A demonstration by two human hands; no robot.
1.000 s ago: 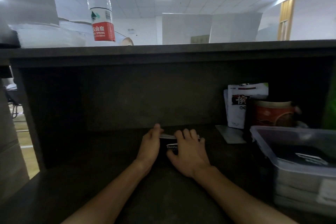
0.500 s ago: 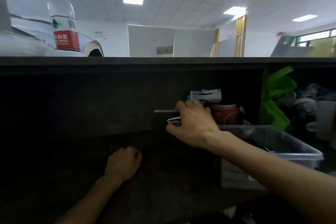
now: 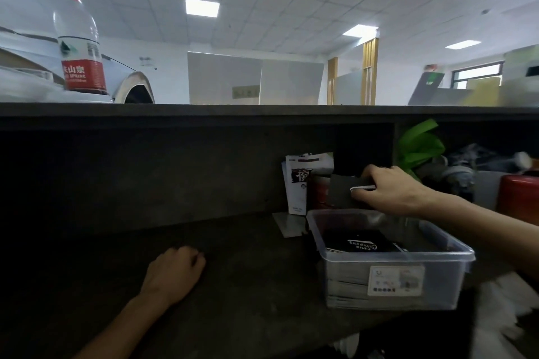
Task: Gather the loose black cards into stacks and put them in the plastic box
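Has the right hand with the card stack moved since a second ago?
Yes. The right hand carried the card stack rightward from the desk middle to above the plastic box.

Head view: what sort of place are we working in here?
Most likely an open office, at a dark desk with a raised shelf. Showing it: the panelled ceiling with inset lights, grey partition screens behind, and a water bottle on the ledge.

Bright ceiling panels [image 3: 202, 7]; desk recess dim; edges blurred.
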